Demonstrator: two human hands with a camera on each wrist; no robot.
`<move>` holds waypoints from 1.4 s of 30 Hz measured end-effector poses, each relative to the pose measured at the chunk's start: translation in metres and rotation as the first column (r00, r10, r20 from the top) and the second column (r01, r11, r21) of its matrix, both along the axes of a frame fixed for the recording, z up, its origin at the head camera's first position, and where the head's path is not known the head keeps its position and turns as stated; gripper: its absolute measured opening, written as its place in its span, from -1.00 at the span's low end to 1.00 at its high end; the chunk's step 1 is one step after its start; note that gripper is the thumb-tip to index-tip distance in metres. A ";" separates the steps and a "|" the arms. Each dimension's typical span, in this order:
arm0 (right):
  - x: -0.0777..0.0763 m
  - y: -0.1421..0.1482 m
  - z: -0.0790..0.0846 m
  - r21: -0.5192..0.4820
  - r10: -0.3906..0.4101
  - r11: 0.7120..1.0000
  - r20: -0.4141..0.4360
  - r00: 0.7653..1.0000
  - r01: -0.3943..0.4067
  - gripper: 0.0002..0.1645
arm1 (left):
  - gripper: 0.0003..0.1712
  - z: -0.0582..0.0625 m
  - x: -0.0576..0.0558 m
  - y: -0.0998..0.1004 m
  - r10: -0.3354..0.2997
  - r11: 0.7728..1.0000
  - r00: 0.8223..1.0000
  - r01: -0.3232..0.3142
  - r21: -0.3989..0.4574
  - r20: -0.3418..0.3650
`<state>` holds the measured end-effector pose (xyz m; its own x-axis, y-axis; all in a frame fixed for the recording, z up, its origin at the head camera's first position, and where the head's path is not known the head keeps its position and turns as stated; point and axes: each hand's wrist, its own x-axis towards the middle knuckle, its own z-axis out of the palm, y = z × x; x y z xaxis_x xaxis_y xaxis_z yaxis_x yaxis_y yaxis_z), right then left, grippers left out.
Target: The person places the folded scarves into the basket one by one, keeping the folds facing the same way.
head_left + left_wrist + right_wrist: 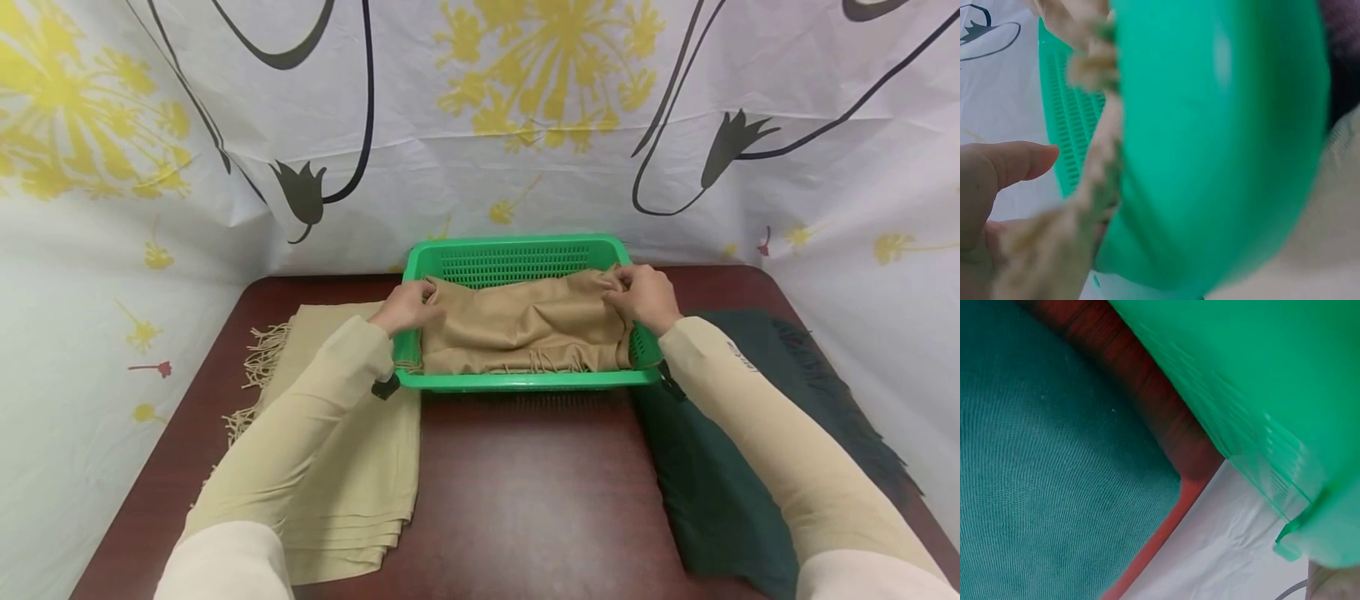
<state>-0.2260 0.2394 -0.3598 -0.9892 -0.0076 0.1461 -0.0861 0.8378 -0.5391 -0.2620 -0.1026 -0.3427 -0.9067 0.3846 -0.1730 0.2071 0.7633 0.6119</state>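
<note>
A folded tan scarf [525, 321] with a short fringe lies in a green plastic basket [525, 382]. At the scarf's left end is my left hand [408, 307], its fingertips at the fabric's edge. In the left wrist view the thumb [1025, 164] is straight and stands apart from the other fingers, which are partly hidden behind blurred fringe [1094, 162]. My right hand [651, 298] pinches the scarf's far right corner between thumb and fingers. The right wrist view shows the basket's outside wall [1229, 381], with that hand's grip out of sight.
On the left of the dark red table [525, 492] lies a folded beige fringed scarf [352, 483], partly under the left forearm. A dark green fringed scarf [720, 467] lies on the right. A white patterned curtain [480, 108] hangs behind the basket.
</note>
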 end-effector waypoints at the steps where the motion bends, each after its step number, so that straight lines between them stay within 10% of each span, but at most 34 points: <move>1: 0.000 0.000 0.000 0.000 0.006 1.000 0.000 1.000 -0.006 -0.63 | -0.76 0.000 0.001 0.001 -0.002 1.000 1.000 0.002 -0.009 0.001; 17: 0.009 0.002 0.009 -0.067 0.124 0.991 0.077 0.989 -0.119 -0.85 | -0.13 0.007 0.005 0.003 -0.007 1.000 0.983 0.003 0.021 0.184; 21: 0.014 -0.001 0.011 -0.095 0.133 0.988 0.121 0.984 -0.121 -0.43 | -0.12 0.008 0.011 0.002 -0.007 0.998 0.981 -0.005 0.062 0.193; 32: 0.023 -0.004 0.014 -0.181 0.132 0.977 0.087 0.987 -0.115 -0.32 | -0.34 -0.002 0.019 -0.008 0.096 0.977 0.992 -0.080 0.200 -0.075; 42: 0.043 -0.014 0.011 -0.331 0.070 0.933 -0.215 0.974 -0.140 -0.62 | -0.51 -0.008 0.030 -0.022 0.193 0.879 0.954 -0.065 0.472 -0.227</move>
